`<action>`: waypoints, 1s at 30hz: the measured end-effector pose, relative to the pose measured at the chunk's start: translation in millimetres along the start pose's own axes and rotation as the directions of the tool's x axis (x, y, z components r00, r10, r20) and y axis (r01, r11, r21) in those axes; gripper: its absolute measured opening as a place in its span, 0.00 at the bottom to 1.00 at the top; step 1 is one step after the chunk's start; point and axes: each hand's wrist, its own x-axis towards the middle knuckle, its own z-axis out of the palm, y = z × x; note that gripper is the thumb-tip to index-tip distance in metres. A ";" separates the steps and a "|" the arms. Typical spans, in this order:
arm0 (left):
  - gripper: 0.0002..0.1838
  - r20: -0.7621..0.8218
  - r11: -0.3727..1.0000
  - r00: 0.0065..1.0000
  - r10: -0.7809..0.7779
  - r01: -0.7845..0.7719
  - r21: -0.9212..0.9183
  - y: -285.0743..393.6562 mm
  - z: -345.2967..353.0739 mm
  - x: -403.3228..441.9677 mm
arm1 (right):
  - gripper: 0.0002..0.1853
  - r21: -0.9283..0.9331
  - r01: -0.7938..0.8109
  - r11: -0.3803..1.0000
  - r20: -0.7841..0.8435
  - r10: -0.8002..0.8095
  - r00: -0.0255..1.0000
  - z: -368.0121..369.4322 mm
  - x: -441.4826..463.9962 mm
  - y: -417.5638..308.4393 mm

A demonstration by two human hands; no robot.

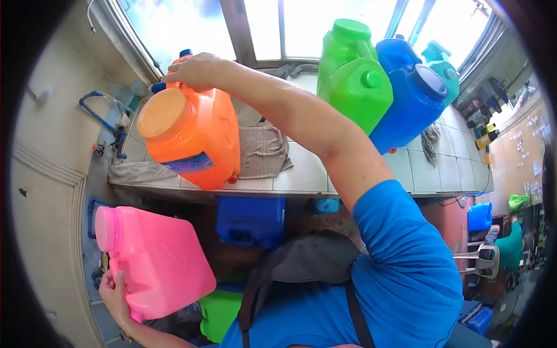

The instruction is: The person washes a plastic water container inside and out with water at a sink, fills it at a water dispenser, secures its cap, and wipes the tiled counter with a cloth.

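and there's the pink jug (168,255), low before the counter (310,177), left hand (118,293) curled onto its handle, partly hidden; right hand (196,71) draped over the orange jug (212,127), grip impossible to tell; the lower green jug (220,313) half-hidden!

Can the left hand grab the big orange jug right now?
Probably not: the left hand is busy with the pink jug, lower than the orange jug. It would likely need to let go first.
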 end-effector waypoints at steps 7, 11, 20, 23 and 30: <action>0.12 -0.069 1.000 0.998 -0.002 0.001 -0.002 9.9 6.7 -14.3 | 0.32 0.121 -0.532 0.838 -0.104 0.543 0.833 -142.1 -141.3 36.8; 0.13 -0.122 0.999 0.992 -0.035 0.034 -0.013 16.3 13.6 -23.6 | 0.37 -0.350 -0.829 0.437 0.009 0.886 0.463 -196.6 -239.1 99.6; 0.14 -0.180 0.995 0.983 -0.036 0.051 0.082 64.4 47.4 -46.8 | 0.33 0.747 -0.646 0.160 0.329 0.755 0.567 -137.6 -294.3 125.9; 0.14 -0.209 0.996 0.978 -0.025 0.043 0.081 79.5 57.1 -69.3 | 0.28 0.861 -0.508 -0.010 0.356 0.726 0.589 -116.1 -279.0 121.6; 0.14 -0.213 0.991 0.969 -0.122 0.129 0.019 105.4 80.8 -143.4 | 0.25 0.908 -0.418 0.019 0.282 0.711 0.644 -105.8 -258.8 85.7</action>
